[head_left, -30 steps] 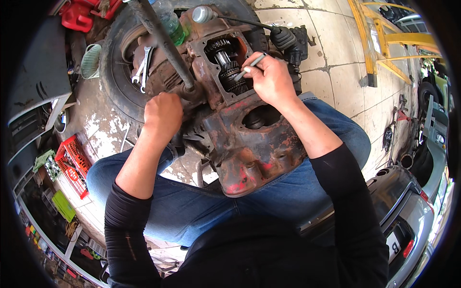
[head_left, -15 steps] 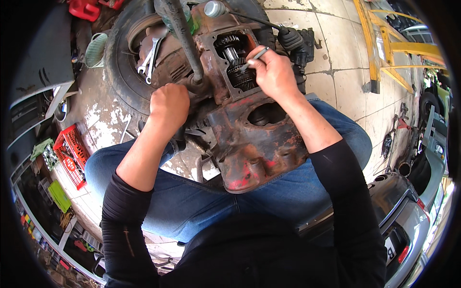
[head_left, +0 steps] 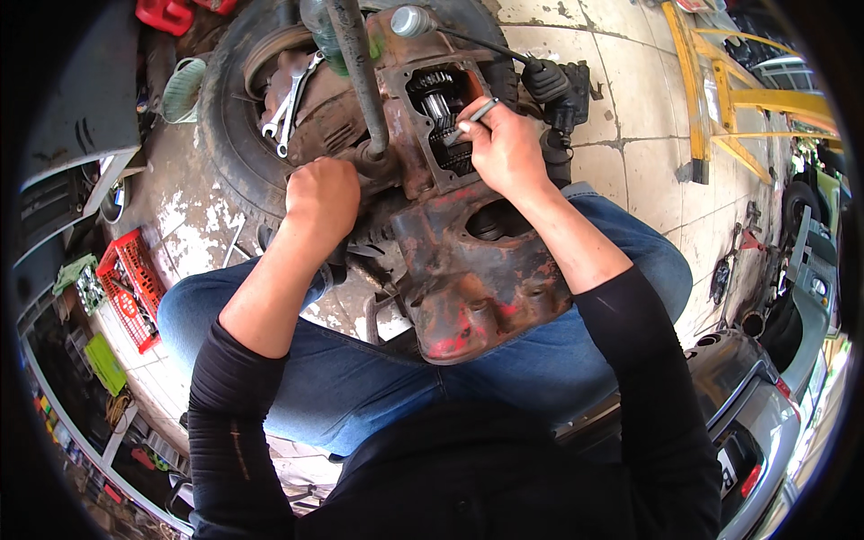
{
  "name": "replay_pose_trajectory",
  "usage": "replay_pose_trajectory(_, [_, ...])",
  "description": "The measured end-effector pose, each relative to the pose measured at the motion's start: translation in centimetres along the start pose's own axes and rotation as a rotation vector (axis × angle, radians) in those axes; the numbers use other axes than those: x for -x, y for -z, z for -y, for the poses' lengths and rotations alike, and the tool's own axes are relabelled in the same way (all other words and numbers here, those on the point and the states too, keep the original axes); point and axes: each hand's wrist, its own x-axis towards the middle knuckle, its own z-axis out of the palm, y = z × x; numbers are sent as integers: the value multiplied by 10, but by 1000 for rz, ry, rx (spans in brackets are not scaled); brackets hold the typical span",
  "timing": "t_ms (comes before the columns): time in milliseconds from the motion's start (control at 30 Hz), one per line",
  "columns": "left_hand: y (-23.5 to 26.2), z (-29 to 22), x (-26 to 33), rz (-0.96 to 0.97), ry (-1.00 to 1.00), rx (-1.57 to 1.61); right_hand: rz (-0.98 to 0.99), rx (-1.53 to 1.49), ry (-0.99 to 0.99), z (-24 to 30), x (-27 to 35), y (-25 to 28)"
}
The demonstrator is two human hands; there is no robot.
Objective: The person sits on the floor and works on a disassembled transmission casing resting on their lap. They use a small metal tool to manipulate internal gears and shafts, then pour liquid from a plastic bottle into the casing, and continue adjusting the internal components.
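Observation:
My right hand [head_left: 506, 153] is closed round a slim grey metal rod [head_left: 482, 110], its tip inside the rectangular opening of a rusty gearbox housing [head_left: 432, 243]. Dark toothed gears on a bright shaft [head_left: 436, 104] show in that opening. Curled into a fist, my left hand [head_left: 322, 196] rests at the housing's left side, below a thick upright metal bar [head_left: 353, 81]. Whatever its fingers grip is hidden. The red-stained near end of the housing, with a round hole in its top, lies between my legs.
Two combination wrenches [head_left: 292, 103] lie on rusty metal inside a large tire [head_left: 220, 135]. A plastic bottle [head_left: 410, 22] lies beyond the opening. A rubber-booted lever [head_left: 546, 83] stands right of it. Yellow metal frames [head_left: 688, 90] stand at right, a red crate [head_left: 131, 292] at left.
My right hand has shifted slightly down and left with the rod, whose tip stays among the gears. The left hand keeps its grip. The whole view has shifted a little.

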Motion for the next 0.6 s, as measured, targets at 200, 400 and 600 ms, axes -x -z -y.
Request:
replay_pose_trajectory(200, [-5, 4, -2, 21, -1, 35, -95, -217, -73, 0, -10, 6])
replay_pose_trajectory(400, [1, 3, 1, 29, -9, 12, -47, -8, -73, -5, -14, 13])
replay_pose_trajectory(600, [-1, 3, -1, 30, -11, 8, -15, 50, -78, -6, -11, 10])
